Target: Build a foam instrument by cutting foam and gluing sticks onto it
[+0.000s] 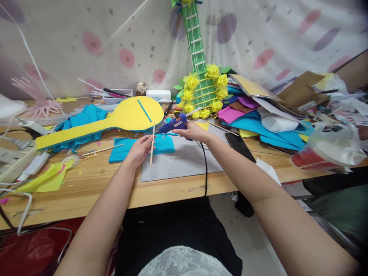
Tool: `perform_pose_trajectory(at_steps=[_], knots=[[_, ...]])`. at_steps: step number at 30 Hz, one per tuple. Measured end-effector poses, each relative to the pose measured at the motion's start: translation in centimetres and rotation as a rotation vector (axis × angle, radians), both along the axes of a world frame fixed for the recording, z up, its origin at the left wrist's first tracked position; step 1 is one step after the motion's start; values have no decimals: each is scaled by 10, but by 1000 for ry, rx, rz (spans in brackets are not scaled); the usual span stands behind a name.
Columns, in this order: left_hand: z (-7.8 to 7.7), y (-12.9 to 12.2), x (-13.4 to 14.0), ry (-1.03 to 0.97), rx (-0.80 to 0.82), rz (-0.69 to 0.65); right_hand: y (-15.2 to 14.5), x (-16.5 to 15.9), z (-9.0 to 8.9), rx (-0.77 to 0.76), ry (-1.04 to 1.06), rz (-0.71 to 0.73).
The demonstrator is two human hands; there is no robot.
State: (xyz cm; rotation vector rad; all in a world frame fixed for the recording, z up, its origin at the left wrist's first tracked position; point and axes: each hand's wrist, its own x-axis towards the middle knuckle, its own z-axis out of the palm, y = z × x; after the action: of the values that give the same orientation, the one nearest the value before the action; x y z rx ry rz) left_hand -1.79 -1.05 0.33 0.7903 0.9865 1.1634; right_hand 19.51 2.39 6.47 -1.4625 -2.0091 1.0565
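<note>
My left hand pinches a thin wooden stick, held nearly upright above the cutting mat. In my right hand is a blue glue gun, its nozzle pointing left toward the stick, a small gap apart. A black cord hangs from the gun over the table edge. Under the hands, a blue sheet lies partly on the grey cutting mat. Behind my left hand rests a yellow guitar-shaped cutout with blue edges and one blue strip across its round body.
A green paper guitar with yellow flowers leans against the curtain. Coloured sheets pile up at right, near a phone and a bagged cup. Yellow scraps, a power strip and white cables lie at left.
</note>
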Motion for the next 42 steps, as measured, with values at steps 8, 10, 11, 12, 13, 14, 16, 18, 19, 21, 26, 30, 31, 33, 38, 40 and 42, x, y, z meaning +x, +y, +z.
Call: perform_pose_trajectory(at_steps=[8, 10, 11, 12, 13, 14, 16, 18, 19, 21, 26, 30, 31, 33, 38, 40, 42], knots=[[1, 0, 1, -2, -8, 12, 1, 3, -3, -19, 42, 97], [1, 0, 1, 2, -12, 16, 2, 3, -5, -19, 27, 94], [1, 0, 1, 4, -13, 18, 3, 2, -5, -18, 18, 93], [1, 0, 1, 7, -13, 19, 3, 2, -5, -16, 9, 91], [0, 1, 1, 8, -13, 21, 3, 2, -5, -14, 2, 89], [0, 1, 0, 10, -10, 20, 3, 2, -5, -12, -4, 90], [-2, 2, 0, 10, -4, 15, 3, 2, -5, -8, -10, 87], [-3, 2, -1, 7, 0, 11, 3, 1, -4, -8, -10, 74], [-3, 2, -1, 5, 1, 10, 3, 1, -4, -8, -9, 68], [-2, 2, -1, 3, 2, 10, 3, 1, -4, -10, -9, 57], [-1, 1, 0, 11, 9, 3, 3, 1, -2, -11, -9, 22], [-1, 1, 0, 14, 23, -13, 3, 2, -1, -14, 4, 5], [-1, 1, 0, 17, 24, -17, 4, 2, -1, -15, 6, 1], [-2, 1, -1, 23, 23, -22, 4, 3, -1, -16, 9, -7], [-3, 2, -1, 41, 23, -42, 5, 4, -3, -5, 10, -18], [-4, 2, -2, 51, 25, -49, 6, 5, -4, 1, 16, -25], [-5, 2, -2, 59, 24, -51, 6, 5, -4, 9, 13, -37]])
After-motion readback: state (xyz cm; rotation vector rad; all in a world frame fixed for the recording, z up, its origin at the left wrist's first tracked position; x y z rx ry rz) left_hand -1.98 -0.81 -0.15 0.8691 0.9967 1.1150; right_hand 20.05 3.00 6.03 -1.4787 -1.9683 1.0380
